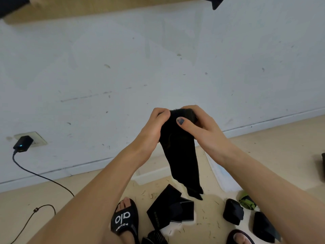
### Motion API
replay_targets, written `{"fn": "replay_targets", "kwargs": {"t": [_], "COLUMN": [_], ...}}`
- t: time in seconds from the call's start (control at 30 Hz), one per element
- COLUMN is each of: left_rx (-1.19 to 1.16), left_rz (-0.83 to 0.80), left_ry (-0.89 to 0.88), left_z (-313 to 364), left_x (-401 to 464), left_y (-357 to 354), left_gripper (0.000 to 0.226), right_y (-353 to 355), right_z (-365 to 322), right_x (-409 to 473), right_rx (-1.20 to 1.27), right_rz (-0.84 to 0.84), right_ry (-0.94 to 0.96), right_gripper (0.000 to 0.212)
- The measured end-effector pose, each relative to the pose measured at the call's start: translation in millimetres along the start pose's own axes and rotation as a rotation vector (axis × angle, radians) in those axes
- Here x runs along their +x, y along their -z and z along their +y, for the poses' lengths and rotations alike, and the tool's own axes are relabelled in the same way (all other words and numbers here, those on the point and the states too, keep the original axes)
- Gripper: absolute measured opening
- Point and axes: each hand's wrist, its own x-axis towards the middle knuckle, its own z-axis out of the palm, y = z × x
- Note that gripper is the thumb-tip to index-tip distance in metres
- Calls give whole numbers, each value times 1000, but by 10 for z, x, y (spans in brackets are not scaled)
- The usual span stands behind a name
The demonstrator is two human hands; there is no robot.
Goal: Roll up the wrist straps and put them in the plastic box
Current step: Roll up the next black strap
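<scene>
Between both hands [177, 124], black wrist strap [181, 155] hangs pinched

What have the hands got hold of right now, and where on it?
Both the left hand and the right hand grip one black wrist strap at its top end, where it is bunched; the rest hangs free below.

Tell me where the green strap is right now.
In the head view the green strap lies rolled on the floor at lower right, beside the right forearm, just right of a black rolled strap.
</scene>
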Motion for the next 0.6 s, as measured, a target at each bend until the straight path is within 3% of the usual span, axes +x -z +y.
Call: {"fn": "replay_targets", "kwargs": {"t": [0.13, 0.27, 0.37, 0.47, 0.53, 0.6], "left_rx": [-13, 12, -5, -19, -39, -99], "left_rz": [77, 167, 51, -31, -11, 68], "left_ry": [-4, -12, 18, 68, 50, 16], "left_z": [63, 108, 45, -10, 33, 92], "left_x": [20, 53, -38, -132, -97, -23], "left_y": [38, 33, -156, -171, -89, -54], "left_gripper": [16, 10, 11, 14, 15, 13], "right_y": [75, 110, -150, -211, -66, 38], "right_z": [-44, -209, -103, -45, -120, -193], "right_x": [108, 223, 131, 64, 119, 204], "right_rx": [73, 326, 171, 145, 189, 313], "right_rz": [26, 420, 303, 140, 166, 338], "right_ry": [-127, -148, -148, -271, -273, -244], "right_gripper": [40, 37, 32, 36, 37, 43]}}
